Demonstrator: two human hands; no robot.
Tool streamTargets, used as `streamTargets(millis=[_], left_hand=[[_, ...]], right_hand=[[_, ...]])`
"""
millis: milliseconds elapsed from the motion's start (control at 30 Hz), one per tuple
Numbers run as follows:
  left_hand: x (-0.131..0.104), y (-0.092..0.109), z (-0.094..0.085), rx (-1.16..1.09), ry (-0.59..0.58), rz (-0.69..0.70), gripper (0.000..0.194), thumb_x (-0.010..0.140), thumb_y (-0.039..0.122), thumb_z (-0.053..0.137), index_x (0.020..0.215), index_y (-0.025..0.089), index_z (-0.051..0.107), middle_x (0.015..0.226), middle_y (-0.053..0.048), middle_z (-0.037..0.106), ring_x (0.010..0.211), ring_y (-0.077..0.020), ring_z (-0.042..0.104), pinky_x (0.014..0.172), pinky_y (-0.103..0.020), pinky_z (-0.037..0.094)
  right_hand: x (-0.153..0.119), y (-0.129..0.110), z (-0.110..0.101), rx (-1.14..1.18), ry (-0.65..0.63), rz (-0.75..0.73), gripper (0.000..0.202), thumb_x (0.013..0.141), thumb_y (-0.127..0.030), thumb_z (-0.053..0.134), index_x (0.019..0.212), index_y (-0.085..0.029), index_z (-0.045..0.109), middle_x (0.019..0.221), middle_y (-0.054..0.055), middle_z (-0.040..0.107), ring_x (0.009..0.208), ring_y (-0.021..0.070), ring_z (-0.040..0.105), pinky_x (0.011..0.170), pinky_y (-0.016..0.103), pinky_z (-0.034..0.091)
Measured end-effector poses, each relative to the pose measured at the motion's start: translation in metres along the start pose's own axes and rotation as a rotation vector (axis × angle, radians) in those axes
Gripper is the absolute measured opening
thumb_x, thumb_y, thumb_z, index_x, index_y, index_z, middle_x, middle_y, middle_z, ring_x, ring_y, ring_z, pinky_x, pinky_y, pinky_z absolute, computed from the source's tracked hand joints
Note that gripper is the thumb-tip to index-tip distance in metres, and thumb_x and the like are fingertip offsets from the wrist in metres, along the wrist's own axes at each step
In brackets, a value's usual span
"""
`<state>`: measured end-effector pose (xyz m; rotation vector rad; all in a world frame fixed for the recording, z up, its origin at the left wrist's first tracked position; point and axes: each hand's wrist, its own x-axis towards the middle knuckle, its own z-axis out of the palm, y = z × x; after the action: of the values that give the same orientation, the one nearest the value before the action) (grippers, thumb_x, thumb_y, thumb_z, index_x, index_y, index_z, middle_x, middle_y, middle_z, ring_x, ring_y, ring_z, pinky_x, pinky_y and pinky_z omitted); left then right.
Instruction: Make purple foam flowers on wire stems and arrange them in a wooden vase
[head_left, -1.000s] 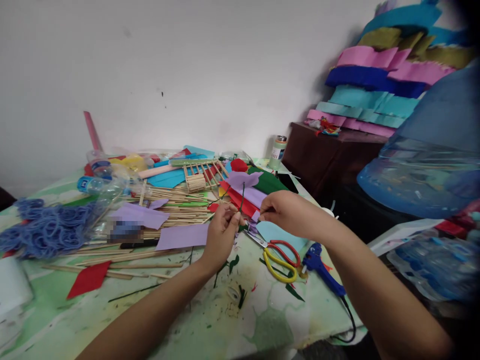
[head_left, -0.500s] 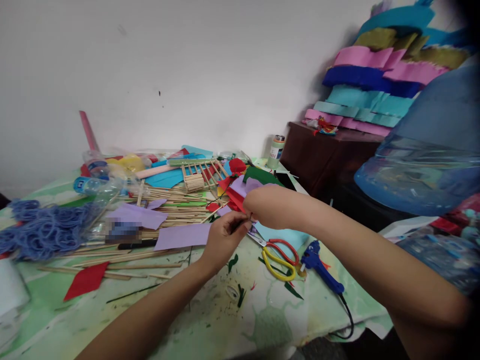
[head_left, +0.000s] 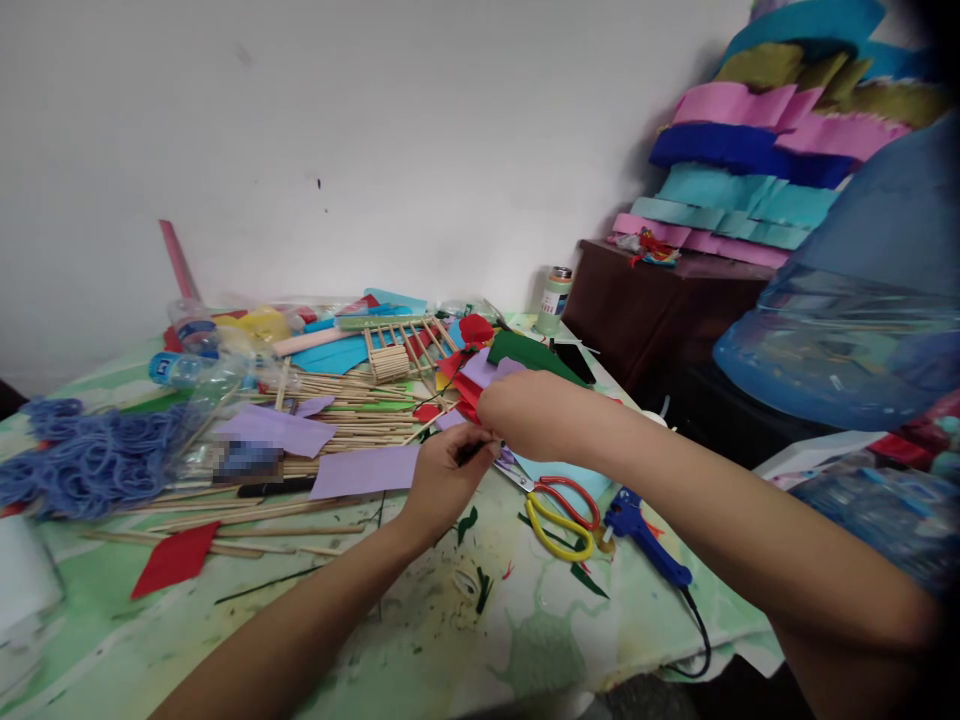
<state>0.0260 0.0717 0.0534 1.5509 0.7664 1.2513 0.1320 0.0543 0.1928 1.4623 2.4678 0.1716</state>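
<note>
Over the middle of the table my left hand (head_left: 452,470) and my right hand (head_left: 514,410) meet with pinched fingertips. Something tiny and dark sits between them, too small and too covered to name. Just right of the fingertips lie scissors (head_left: 561,515) with one red and one yellow handle loop, their blades partly under my right hand. Past the scissors rests a blue glue gun (head_left: 645,538) with a black cord. A lilac paper sheet (head_left: 365,472) is left of my left hand. Behind my right hand are green paper (head_left: 534,355) and red and lilac pieces.
Many thin wooden sticks (head_left: 360,425) spread across the table's left half, near a pile of blue-purple loops (head_left: 90,455). A small stick-built frame (head_left: 390,362) stands at the back beside a jar (head_left: 553,300). At right are a large water bottle (head_left: 847,330) and stacked coloured crepe paper (head_left: 750,150).
My right hand has shifted slightly left and remains at the left fingertips. The view has moved a little; the items on the table lie as before.
</note>
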Motion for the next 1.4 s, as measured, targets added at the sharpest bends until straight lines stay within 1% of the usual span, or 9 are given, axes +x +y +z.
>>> streamTargets(millis=[67, 167, 267, 433, 667, 833, 1133, 1300, 1400], left_hand=[[0.001, -0.001, -0.001, -0.044, 0.009, -0.038, 0.009, 0.072, 0.023, 0.064, 0.073, 0.015, 0.065, 0.071, -0.002, 0.063, 0.065, -0.0127, 0.055, 0.061, -0.024, 0.043], [0.0, -0.002, -0.002, -0.178, 0.04, -0.084, 0.011, 0.072, 0.025, 0.067, 0.073, 0.015, 0.063, 0.066, 0.0, 0.062, 0.06, -0.0104, 0.053, 0.057, -0.021, 0.04], [-0.001, -0.002, -0.003, -0.265, 0.053, -0.08, 0.013, 0.073, 0.026, 0.068, 0.078, 0.015, 0.063, 0.065, 0.0, 0.063, 0.059, -0.009, 0.052, 0.055, -0.02, 0.038], [-0.006, 0.0, 0.0, -0.312, 0.058, -0.058, 0.015, 0.073, 0.027, 0.07, 0.079, 0.015, 0.062, 0.065, 0.001, 0.063, 0.057, -0.0074, 0.05, 0.054, -0.019, 0.037], [-0.008, -0.005, 0.004, -0.347, 0.048, -0.095, 0.016, 0.072, 0.026, 0.071, 0.08, 0.016, 0.062, 0.067, 0.001, 0.062, 0.059, -0.0071, 0.051, 0.055, -0.018, 0.038], [-0.008, -0.009, 0.004, -0.351, 0.076, -0.091, 0.016, 0.072, 0.026, 0.071, 0.082, 0.017, 0.062, 0.068, 0.002, 0.059, 0.056, -0.0058, 0.048, 0.052, -0.018, 0.036], [-0.009, -0.011, 0.005, -0.368, 0.088, -0.055, 0.013, 0.074, 0.022, 0.068, 0.083, 0.017, 0.061, 0.068, 0.003, 0.056, 0.056, -0.0051, 0.045, 0.053, -0.019, 0.035], [-0.007, -0.012, 0.006, -0.348, 0.039, -0.024, 0.008, 0.081, 0.023, 0.062, 0.082, 0.016, 0.058, 0.07, 0.002, 0.059, 0.057, -0.006, 0.044, 0.056, -0.02, 0.036], [-0.006, -0.012, 0.007, -0.352, 0.029, -0.024, 0.013, 0.081, 0.022, 0.062, 0.09, 0.018, 0.055, 0.074, 0.001, 0.062, 0.058, -0.0069, 0.046, 0.054, -0.02, 0.035]], right_hand=[[-0.002, 0.004, 0.002, 0.027, 0.058, 0.007, 0.02, 0.063, 0.0, 0.06, 0.052, -0.017, 0.058, 0.052, 0.002, 0.055, 0.046, 0.011, 0.045, 0.047, 0.026, 0.027], [-0.011, 0.013, 0.016, 0.204, 0.333, 0.025, 0.015, 0.076, -0.009, 0.058, 0.064, -0.016, 0.064, 0.063, 0.004, 0.061, 0.059, 0.0136, 0.052, 0.055, 0.026, 0.032], [-0.022, 0.018, 0.042, 0.502, 0.58, 0.103, 0.018, 0.087, -0.021, 0.053, 0.077, -0.016, 0.067, 0.075, 0.004, 0.063, 0.071, 0.0144, 0.054, 0.064, 0.026, 0.036], [-0.028, 0.009, 0.082, 0.9, 0.704, 0.136, 0.011, 0.084, -0.024, 0.059, 0.083, -0.018, 0.068, 0.086, 0.004, 0.064, 0.084, 0.0167, 0.057, 0.075, 0.028, 0.041], [-0.028, 0.002, 0.087, 1.106, 0.708, 0.163, 0.012, 0.079, -0.014, 0.06, 0.068, -0.017, 0.064, 0.079, 0.002, 0.064, 0.078, 0.0162, 0.058, 0.07, 0.028, 0.043], [-0.027, 0.002, 0.089, 1.159, 0.674, 0.2, 0.01, 0.074, -0.011, 0.061, 0.068, -0.017, 0.066, 0.076, 0.002, 0.064, 0.076, 0.0158, 0.058, 0.07, 0.028, 0.043], [-0.021, 0.002, 0.09, 1.148, 0.601, 0.201, 0.014, 0.074, -0.006, 0.059, 0.066, -0.016, 0.064, 0.07, 0.0, 0.062, 0.069, 0.0133, 0.056, 0.066, 0.025, 0.04], [-0.023, 0.004, 0.087, 1.084, 0.646, 0.249, 0.013, 0.075, -0.008, 0.058, 0.067, -0.016, 0.065, 0.072, 0.002, 0.063, 0.072, 0.0146, 0.055, 0.068, 0.026, 0.04], [-0.023, 0.005, 0.086, 1.073, 0.694, 0.273, 0.013, 0.075, -0.01, 0.057, 0.067, -0.016, 0.066, 0.075, 0.002, 0.063, 0.074, 0.0151, 0.056, 0.069, 0.027, 0.04]])
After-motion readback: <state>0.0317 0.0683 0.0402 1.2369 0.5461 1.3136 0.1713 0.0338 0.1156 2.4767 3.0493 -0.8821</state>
